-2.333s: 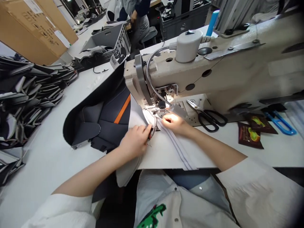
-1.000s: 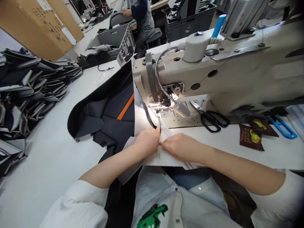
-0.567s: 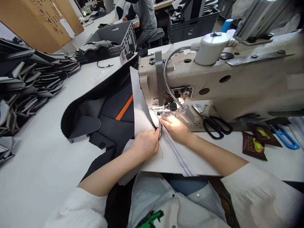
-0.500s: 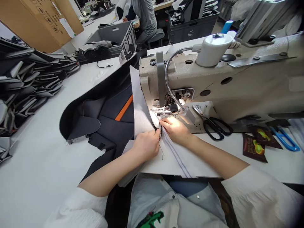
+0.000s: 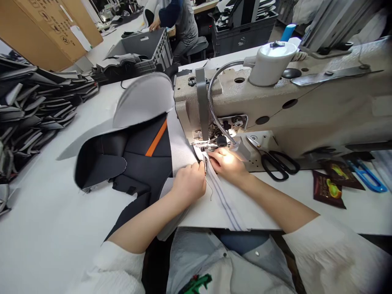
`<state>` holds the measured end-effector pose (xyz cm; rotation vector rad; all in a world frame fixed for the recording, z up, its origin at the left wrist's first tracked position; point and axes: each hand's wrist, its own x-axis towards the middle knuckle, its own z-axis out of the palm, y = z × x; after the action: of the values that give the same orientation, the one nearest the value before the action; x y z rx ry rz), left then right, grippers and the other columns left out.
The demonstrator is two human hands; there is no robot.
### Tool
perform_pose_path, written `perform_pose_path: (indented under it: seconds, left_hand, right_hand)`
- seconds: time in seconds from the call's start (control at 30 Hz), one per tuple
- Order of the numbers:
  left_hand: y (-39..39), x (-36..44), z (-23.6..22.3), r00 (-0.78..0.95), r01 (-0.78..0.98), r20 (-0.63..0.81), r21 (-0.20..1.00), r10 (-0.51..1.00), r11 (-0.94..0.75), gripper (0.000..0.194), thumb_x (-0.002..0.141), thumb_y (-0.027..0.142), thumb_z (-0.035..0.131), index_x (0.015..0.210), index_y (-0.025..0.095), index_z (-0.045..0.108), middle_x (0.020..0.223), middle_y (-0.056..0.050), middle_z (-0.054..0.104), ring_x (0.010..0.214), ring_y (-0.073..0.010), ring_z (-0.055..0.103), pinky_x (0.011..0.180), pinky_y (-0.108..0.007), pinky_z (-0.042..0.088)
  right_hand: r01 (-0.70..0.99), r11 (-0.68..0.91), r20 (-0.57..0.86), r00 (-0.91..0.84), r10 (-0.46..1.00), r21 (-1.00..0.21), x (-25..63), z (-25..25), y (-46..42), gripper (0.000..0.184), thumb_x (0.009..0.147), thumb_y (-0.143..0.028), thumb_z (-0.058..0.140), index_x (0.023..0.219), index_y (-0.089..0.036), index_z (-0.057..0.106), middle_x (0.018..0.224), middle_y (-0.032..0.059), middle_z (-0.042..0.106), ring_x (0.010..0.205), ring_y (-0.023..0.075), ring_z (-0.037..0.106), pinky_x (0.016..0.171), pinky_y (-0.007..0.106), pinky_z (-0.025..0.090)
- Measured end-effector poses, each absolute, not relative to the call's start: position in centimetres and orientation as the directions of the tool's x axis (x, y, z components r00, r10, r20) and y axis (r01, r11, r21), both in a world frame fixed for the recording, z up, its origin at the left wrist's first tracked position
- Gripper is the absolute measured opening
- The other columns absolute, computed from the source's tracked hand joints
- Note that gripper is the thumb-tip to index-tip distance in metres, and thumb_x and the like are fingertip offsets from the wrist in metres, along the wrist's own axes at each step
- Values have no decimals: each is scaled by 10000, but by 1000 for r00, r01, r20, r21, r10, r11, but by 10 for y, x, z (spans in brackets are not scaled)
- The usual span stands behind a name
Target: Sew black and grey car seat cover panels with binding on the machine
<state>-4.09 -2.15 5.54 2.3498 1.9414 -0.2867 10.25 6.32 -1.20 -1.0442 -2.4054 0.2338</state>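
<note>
My left hand (image 5: 190, 183) is closed on the edge of a sewn fabric piece (image 5: 143, 141), dark with an orange strip and a white mesh border (image 5: 181, 153). My right hand (image 5: 229, 166) has its fingertips on a white tape with blue-grey stripes (image 5: 223, 198), close to the presser foot of the sewing machine (image 5: 211, 145). Between the two hands, tape and fabric edge meet under the lit needle area. A loose dark thread hangs beside my left fingers. The tips of my right fingers are partly hidden.
Black-handled scissors (image 5: 277, 163) lie right of the needle. Farther right are brown packets (image 5: 327, 190) and a blue thread snipper (image 5: 369, 177). Stacked fabric pieces (image 5: 36, 102) stand at left. Behind are grey crates (image 5: 147, 47) and a seated person (image 5: 185, 28).
The fabric's far edge has flipped up and folded over, showing its pale underside. My right fingers have shifted slightly away from my left hand. The seated person's arm has come further into view.
</note>
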Motion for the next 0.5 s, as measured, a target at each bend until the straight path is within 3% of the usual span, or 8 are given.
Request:
perform_pose_path:
  seconds: [0.1,0.2,0.3,0.5]
  left_hand:
    - [-26,-39,53,189,974,-181,-87,965,-207,519,816,192,405,1314,50,436,963,-152,586,844,-255,581,622,-324,465]
    - [-24,-39,53,190,975,-171,-85,967,-207,497,815,205,414,1290,64,454,949,-143,586,843,-252,572,627,-325,464]
    - [-16,-40,52,183,979,-140,-59,973,-193,424,809,212,424,1199,73,512,929,-132,581,841,-258,570,632,-336,469]
    - [-4,-39,50,184,983,-95,28,978,-183,386,796,205,444,1146,66,527,944,-138,580,834,-268,573,646,-369,484]
  right_hand:
    - [648,663,327,-576,749,-376,101,-10,57,217,884,-251,478,930,-181,678,823,54,615,761,171,542,687,271,401]
    - [606,684,357,-583,729,-406,100,-10,50,235,887,-217,459,986,-173,667,843,56,627,800,173,559,713,269,422]
    - [562,741,418,-612,672,-369,100,-12,48,286,901,-198,426,1100,-153,626,890,72,648,866,196,568,786,297,438]
    - [554,774,436,-641,631,-307,105,-11,57,309,915,-218,406,1124,-150,624,872,83,636,830,208,577,724,313,471]
